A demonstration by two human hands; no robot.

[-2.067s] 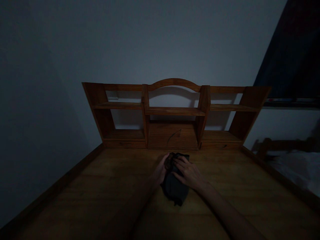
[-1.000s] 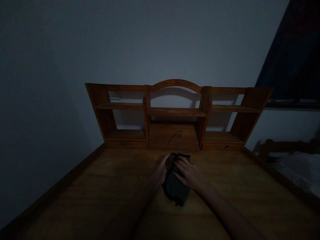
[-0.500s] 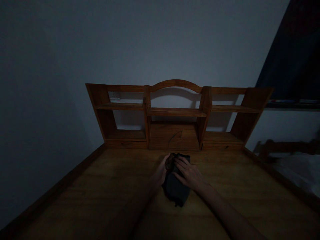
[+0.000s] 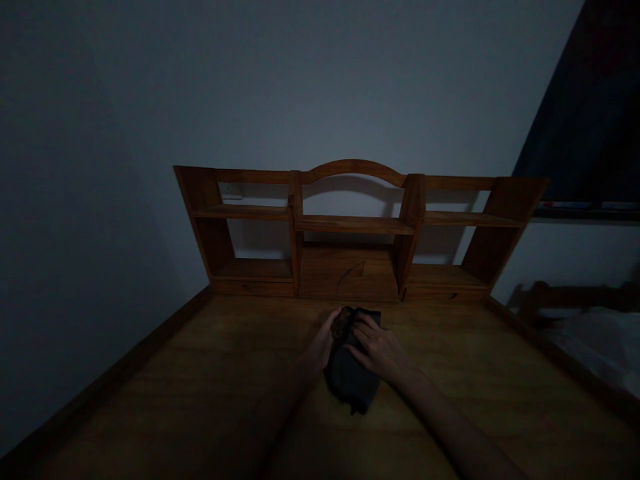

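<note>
A dark grey, soft, pouch-like cloth thing with a black edge lies on the wooden desk. At its upper left a brown, mottled part or separate item shows; the dim light hides its kind. My left hand is closed along the left side of the cloth, thumb and fingers near the brown patch. From the right my right hand comes over the top, its fingers curled onto the cloth near the black edge. Its fingertips are partly hidden in the dark folds.
Behind the hands stands a wooden desk shelf with several compartments, against a pale wall. Raised edges run along both sides of the wooden desk. At the right are a dark window-like panel and whitish bedding.
The fingers of my right hand have curled further in at the cloth's upper edge. My left hand and the cloth stay almost where they were; the view has shifted slightly.
</note>
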